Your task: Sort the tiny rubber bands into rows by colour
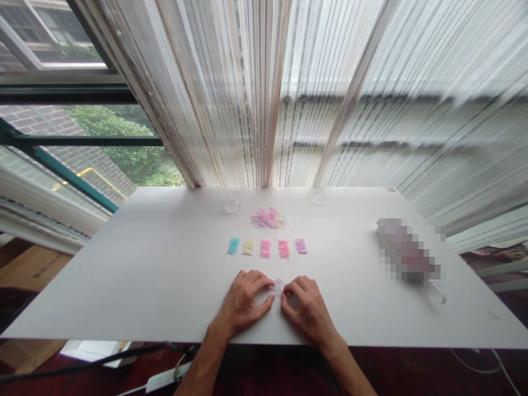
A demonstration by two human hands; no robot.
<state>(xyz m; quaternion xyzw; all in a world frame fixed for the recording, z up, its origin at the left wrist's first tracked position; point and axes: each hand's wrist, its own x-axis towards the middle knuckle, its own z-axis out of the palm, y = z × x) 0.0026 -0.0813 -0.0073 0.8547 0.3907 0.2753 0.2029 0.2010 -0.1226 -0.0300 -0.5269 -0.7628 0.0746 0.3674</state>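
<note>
My left hand (245, 301) and my right hand (304, 305) rest near the front edge of the white table (124, 275), fingers curled in a pinch. Between their fingertips lies a small pale bundle of thin pieces (279, 285), which both hands pinch. Beyond them runs a row of small sorted piles: teal (233, 246), yellow (248, 246), pink (265, 248), coral pink (283, 248) and purple (301, 246). Farther back sits a mixed heap of pastel pieces (268, 218).
Two clear glass cups stand at the table's far edge, one (231, 201) left of centre and one (318, 196) right. A blurred pinkish object (406, 248) lies at the right, with a clear ring-like thing (436, 292) beside it. Striped curtains hang behind the table.
</note>
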